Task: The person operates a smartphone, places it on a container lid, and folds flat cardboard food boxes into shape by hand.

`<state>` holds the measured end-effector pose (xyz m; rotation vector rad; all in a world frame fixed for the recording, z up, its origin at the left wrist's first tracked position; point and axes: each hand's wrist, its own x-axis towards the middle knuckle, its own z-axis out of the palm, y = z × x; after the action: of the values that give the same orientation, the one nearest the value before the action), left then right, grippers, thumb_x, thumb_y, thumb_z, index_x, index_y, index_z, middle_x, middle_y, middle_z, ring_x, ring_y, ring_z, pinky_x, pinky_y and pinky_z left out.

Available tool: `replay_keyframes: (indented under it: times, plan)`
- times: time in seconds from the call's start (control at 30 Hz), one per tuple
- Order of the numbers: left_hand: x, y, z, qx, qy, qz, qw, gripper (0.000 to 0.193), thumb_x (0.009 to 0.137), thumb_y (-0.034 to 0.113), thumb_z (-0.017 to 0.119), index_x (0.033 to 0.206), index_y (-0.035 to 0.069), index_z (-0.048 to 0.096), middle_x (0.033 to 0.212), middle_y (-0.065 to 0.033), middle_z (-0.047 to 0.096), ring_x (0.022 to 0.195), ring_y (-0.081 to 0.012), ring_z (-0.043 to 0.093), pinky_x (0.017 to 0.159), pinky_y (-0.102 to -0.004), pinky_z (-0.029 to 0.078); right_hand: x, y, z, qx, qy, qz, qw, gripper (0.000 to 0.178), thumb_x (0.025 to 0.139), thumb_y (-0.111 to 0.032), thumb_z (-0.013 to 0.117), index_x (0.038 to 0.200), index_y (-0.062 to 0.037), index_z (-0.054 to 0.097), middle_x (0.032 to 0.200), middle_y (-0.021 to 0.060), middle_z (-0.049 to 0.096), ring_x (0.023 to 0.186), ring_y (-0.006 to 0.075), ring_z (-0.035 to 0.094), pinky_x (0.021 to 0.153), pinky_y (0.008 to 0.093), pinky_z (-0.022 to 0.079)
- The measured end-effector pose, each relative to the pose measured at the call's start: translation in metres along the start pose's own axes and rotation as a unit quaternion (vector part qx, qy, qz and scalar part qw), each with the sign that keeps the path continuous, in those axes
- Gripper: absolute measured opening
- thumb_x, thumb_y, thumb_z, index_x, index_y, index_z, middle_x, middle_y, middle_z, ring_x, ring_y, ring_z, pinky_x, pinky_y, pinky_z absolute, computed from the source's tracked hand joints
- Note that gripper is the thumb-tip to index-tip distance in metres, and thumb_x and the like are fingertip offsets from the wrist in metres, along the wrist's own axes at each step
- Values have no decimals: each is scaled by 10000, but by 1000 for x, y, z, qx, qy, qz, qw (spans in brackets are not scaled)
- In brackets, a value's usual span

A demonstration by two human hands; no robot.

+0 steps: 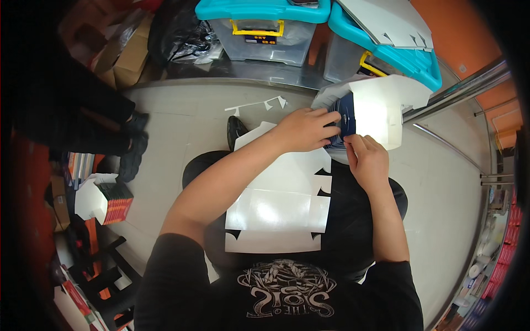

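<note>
Blue packs [347, 115] sit in the open white carton [381, 113], front-right. Left hand [308, 130] half-curled over them; right hand [369, 161] nearly closed at their near edge, can't tell if gripping. Uneven push could skew the row; snagging the carton could crease it.

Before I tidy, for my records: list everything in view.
Lidded bins: two, translucent with teal lids, top
Metal bench: one, grey, under bins
Sheets: uncounted, white, right bin
Cardboard box: one, brown, upper left
Scrap strip: one, white, floor
Open carton: one, white, upper right
Packs: several, dark blue, open carton
Flat carton: one, white, lap
Filled carton: one, white, left
Rails: several, metallic, right
Shelf goods: many, mostly red, right
Other person: one, black clothing, left
Smaller items: unclear
Shoe: one, black, beyond lap
Left hand: one, bare, at packs
Right hand: one, bare, at packs
</note>
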<state>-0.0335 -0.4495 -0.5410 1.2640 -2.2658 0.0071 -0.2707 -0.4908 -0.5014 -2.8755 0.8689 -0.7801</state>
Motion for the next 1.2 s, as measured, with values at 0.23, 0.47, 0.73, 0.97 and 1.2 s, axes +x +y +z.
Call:
replay_keyframes:
  times: [0.23, 0.47, 0.73, 0.97, 1.2]
  plan:
    - [3, -4, -12, -8, 187, -39, 982, 442, 836, 241, 838, 1198, 81, 641, 1229, -95, 616, 1122, -313, 641, 912, -455, 543, 8, -9, -29, 85, -25, -12, 996, 140, 933, -126, 766, 1054, -71, 722, 958, 74, 720, 880, 293, 724, 738, 404, 579]
    - [21, -42, 1, -91, 258, -155, 949, 529, 890, 300, 822, 1310, 42, 631, 1251, -145, 649, 1179, -360, 618, 996, -492, 464, 56, -9, -13, 86, 41, 210, 973, 299, 948, -298, 814, 955, -16, 716, 887, 162, 756, 747, 388, 736, 686, 430, 581]
    - [19, -38, 11, -181, 241, -181, 936, 310, 984, 243, 732, 858, -7, 600, 827, -180, 633, 771, -438, 610, 743, -478, 474, 71, -20, 25, -23, -3, 247, 969, 194, 953, -177, 705, 892, 0, 654, 806, 244, 724, 785, 477, 722, 704, 550, 567]
    - [12, -38, 14, -177, 252, -178, 935, 239, 974, 223, 719, 903, 17, 622, 852, -209, 670, 832, -464, 654, 726, -535, 492, 69, -18, 43, -19, 54, 208, 976, 168, 961, -128, 673, 916, 22, 612, 810, 278, 705, 767, 499, 701, 694, 583, 542]
    - [12, -46, 7, -185, 244, -187, 933, 197, 979, 222, 707, 968, 27, 675, 874, -217, 683, 862, -471, 668, 737, -538, 518, 89, -27, 44, -52, 37, 223, 973, 176, 953, -163, 672, 1003, 2, 638, 858, 267, 724, 820, 494, 708, 742, 600, 551]
